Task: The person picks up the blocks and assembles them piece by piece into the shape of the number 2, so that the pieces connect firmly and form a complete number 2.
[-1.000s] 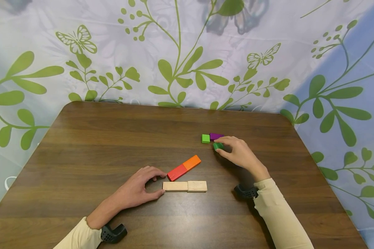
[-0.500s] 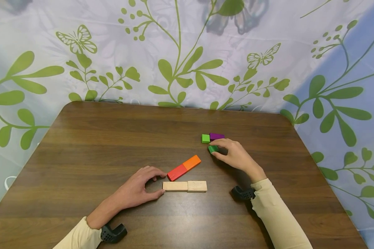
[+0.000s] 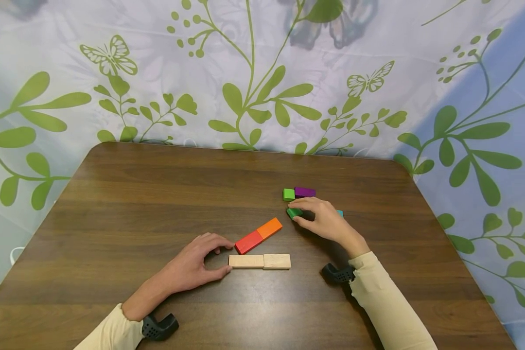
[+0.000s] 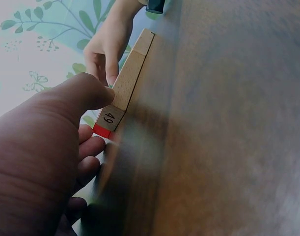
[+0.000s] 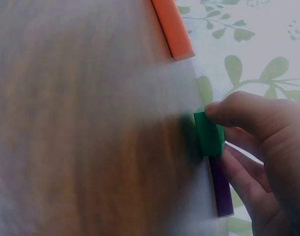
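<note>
Pinch of right hand (image 3: pixel 324 221) around dark green block (image 5: pixel 207 136).

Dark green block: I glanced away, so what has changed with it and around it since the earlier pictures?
The right hand kept hold of the dark green block, moving it left and nearer the orange block. A light-blue piece now shows beside that hand. Unmoved: left hand, orange block, red block, wooden blocks, light green block, purple block.

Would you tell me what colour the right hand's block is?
The block is green, clearest in the right wrist view.
</note>
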`<state>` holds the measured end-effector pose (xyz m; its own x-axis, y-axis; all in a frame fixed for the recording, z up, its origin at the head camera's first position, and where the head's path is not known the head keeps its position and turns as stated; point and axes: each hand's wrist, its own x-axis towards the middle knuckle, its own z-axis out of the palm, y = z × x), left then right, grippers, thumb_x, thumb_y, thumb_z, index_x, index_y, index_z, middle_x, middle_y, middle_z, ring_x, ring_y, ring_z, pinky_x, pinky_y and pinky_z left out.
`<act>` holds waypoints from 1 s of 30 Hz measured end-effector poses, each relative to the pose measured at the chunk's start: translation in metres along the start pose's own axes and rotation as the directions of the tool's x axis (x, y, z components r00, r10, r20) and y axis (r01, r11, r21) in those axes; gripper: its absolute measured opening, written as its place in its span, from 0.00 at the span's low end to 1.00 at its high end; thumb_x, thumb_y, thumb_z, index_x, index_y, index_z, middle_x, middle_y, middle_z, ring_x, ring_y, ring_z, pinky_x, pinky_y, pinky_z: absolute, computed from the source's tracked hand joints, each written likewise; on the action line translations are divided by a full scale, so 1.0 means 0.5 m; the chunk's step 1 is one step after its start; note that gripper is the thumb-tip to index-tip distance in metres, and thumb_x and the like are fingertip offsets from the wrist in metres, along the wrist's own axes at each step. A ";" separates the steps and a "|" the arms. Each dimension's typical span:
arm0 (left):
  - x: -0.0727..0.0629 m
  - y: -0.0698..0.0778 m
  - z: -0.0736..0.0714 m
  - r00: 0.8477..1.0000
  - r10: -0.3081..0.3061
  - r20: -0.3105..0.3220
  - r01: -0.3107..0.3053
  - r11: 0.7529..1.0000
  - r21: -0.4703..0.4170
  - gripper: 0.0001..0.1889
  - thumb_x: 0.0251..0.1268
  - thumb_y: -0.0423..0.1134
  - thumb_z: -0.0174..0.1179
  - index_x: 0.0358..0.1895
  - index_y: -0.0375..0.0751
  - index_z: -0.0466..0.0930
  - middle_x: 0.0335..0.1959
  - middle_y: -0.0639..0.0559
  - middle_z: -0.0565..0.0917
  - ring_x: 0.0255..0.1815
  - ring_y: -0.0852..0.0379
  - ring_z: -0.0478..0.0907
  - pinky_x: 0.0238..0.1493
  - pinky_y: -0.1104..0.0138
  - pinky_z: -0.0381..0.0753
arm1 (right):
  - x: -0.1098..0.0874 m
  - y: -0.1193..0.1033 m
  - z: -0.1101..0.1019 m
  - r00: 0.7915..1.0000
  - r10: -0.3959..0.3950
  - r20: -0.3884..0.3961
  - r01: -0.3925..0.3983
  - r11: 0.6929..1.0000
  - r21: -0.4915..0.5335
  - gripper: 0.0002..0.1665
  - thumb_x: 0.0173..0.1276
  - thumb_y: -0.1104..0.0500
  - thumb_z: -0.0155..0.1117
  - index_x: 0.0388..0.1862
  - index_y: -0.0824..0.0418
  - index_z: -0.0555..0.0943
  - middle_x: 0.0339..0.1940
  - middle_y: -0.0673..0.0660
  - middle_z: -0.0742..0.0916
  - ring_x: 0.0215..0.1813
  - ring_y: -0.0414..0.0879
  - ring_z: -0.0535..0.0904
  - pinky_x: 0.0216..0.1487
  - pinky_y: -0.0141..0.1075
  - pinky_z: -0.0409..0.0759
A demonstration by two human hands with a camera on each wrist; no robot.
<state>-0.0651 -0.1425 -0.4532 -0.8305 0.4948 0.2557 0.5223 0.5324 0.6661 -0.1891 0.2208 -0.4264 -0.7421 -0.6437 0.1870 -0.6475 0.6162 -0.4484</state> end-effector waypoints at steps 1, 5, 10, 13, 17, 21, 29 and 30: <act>0.000 0.000 0.000 1.000 -0.001 0.001 0.001 1.000 -0.001 0.21 0.62 0.47 0.75 0.58 0.54 0.83 0.54 0.65 0.83 0.47 0.67 0.74 0.52 0.62 0.77 | 0.000 0.000 0.001 1.000 -0.002 0.003 0.002 1.000 0.001 0.20 0.70 0.59 0.72 0.60 0.58 0.86 0.60 0.55 0.87 0.65 0.56 0.81 0.63 0.55 0.79; 0.001 -0.001 0.000 1.000 0.001 -0.002 -0.001 1.000 -0.004 0.21 0.62 0.46 0.75 0.58 0.54 0.83 0.53 0.65 0.83 0.47 0.67 0.74 0.52 0.63 0.77 | 0.000 0.001 0.008 1.000 -0.005 0.010 0.005 1.000 0.012 0.19 0.71 0.59 0.71 0.60 0.57 0.86 0.61 0.55 0.87 0.65 0.55 0.81 0.62 0.54 0.80; 0.002 -0.003 0.001 1.000 0.010 -0.009 -0.010 1.000 -0.011 0.21 0.61 0.45 0.75 0.57 0.53 0.83 0.53 0.64 0.83 0.47 0.66 0.75 0.52 0.64 0.78 | -0.001 0.000 0.014 1.000 0.026 0.006 -0.026 0.998 0.059 0.24 0.69 0.60 0.73 0.63 0.57 0.84 0.63 0.56 0.86 0.58 0.52 0.86 0.59 0.50 0.83; 0.002 -0.003 0.001 1.000 0.010 -0.010 -0.010 1.000 -0.013 0.21 0.61 0.45 0.75 0.57 0.53 0.83 0.53 0.64 0.83 0.47 0.66 0.75 0.52 0.65 0.78 | -0.001 -0.003 0.016 0.999 0.047 0.005 -0.047 0.993 0.105 0.28 0.68 0.62 0.74 0.66 0.58 0.81 0.65 0.58 0.84 0.54 0.51 0.87 0.57 0.46 0.85; 0.002 -0.004 0.001 1.000 0.008 -0.010 -0.009 1.000 -0.015 0.21 0.61 0.45 0.75 0.57 0.53 0.83 0.53 0.64 0.83 0.48 0.66 0.75 0.52 0.65 0.78 | -0.001 -0.006 0.020 0.998 0.060 0.003 -0.059 0.986 0.157 0.31 0.68 0.63 0.74 0.69 0.62 0.78 0.65 0.61 0.82 0.57 0.53 0.86 0.58 0.43 0.84; 0.001 -0.004 0.002 1.000 0.008 -0.015 -0.008 1.000 -0.012 0.21 0.61 0.46 0.75 0.57 0.53 0.83 0.53 0.64 0.83 0.47 0.66 0.76 0.52 0.65 0.78 | 0.002 -0.007 0.025 0.999 0.049 -0.004 -0.048 0.984 0.170 0.29 0.68 0.62 0.74 0.67 0.62 0.79 0.62 0.60 0.83 0.57 0.52 0.86 0.59 0.42 0.83; 0.000 -0.003 0.002 1.000 0.000 -0.013 0.000 1.000 -0.008 0.21 0.61 0.46 0.75 0.57 0.54 0.83 0.53 0.65 0.83 0.47 0.67 0.75 0.52 0.65 0.78 | 0.001 0.000 0.040 0.999 0.017 -0.044 -0.010 0.989 0.145 0.23 0.68 0.62 0.74 0.61 0.58 0.83 0.58 0.57 0.85 0.52 0.48 0.86 0.55 0.40 0.85; 0.001 -0.002 0.002 1.000 -0.002 -0.012 0.002 1.000 -0.008 0.21 0.61 0.46 0.75 0.57 0.54 0.83 0.53 0.65 0.83 0.47 0.67 0.75 0.52 0.65 0.78 | 0.002 0.001 0.042 0.999 0.014 -0.049 -0.007 0.989 0.151 0.22 0.67 0.62 0.74 0.60 0.58 0.83 0.58 0.57 0.85 0.52 0.48 0.86 0.55 0.40 0.85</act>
<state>-0.0658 -0.1425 -0.4545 -0.8336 0.4859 0.2628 0.5195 0.5279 0.6719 -0.1866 0.2111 -0.4451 -0.7589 -0.6117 0.2232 -0.6089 0.5452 -0.5762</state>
